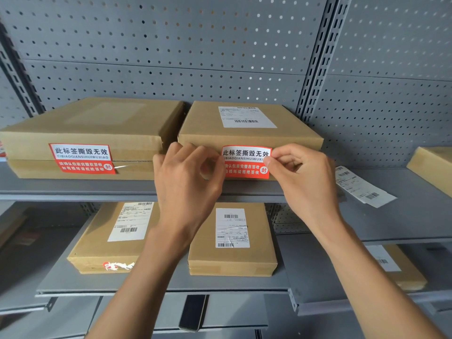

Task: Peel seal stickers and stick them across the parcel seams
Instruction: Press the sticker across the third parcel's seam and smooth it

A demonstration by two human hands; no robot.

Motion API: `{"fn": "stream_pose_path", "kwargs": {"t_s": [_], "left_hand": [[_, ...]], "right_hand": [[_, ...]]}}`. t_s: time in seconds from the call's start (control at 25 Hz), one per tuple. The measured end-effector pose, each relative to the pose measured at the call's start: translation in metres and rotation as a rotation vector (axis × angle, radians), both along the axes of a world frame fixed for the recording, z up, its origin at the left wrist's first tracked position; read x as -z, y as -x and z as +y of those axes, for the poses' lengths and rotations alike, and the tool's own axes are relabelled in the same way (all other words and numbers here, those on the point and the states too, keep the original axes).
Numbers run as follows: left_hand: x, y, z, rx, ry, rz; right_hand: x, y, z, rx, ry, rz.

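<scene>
A red and white seal sticker [245,162] is held against the front face of a flat cardboard parcel [247,133] on the upper shelf. My left hand [188,172] pinches the sticker's left edge, and my right hand [300,172] pinches its right edge. The sticker's top bends slightly away from the box. To the left lies a second cardboard parcel [93,123], with an identical seal sticker [82,159] stuck across the seam on its front.
The grey metal shelf [381,218] carries loose shipping labels [359,187] on the right and another box [433,162] at the far right. Three labelled parcels [232,241] lie on the lower shelf. A perforated back panel [220,45] rises behind.
</scene>
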State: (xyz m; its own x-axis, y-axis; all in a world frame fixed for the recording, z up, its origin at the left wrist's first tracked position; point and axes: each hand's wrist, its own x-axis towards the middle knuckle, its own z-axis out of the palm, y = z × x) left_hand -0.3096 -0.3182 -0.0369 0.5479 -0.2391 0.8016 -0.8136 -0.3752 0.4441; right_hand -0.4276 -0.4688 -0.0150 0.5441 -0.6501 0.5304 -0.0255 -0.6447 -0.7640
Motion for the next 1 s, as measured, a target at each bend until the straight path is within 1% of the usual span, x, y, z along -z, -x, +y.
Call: {"fn": "stream_pose_path", "kwargs": {"t_s": [0.52,0.8,1.0], "left_hand": [[0.0032,-0.0078,-0.0053,-0.015,-0.014,-0.024],[0.0026,-0.0077,-0.0062,-0.066,-0.038,-0.081],[0.0033,-0.0093,-0.0065,-0.060,-0.031,-0.108]], "right_hand": [[0.0005,-0.0054,-0.0023,0.086,0.123,0.025],[0.0031,-0.0072,-0.0027,0.132,0.237,0.074],[0.0059,-0.0073,-0.0026,0.157,0.336,0.057]]}}
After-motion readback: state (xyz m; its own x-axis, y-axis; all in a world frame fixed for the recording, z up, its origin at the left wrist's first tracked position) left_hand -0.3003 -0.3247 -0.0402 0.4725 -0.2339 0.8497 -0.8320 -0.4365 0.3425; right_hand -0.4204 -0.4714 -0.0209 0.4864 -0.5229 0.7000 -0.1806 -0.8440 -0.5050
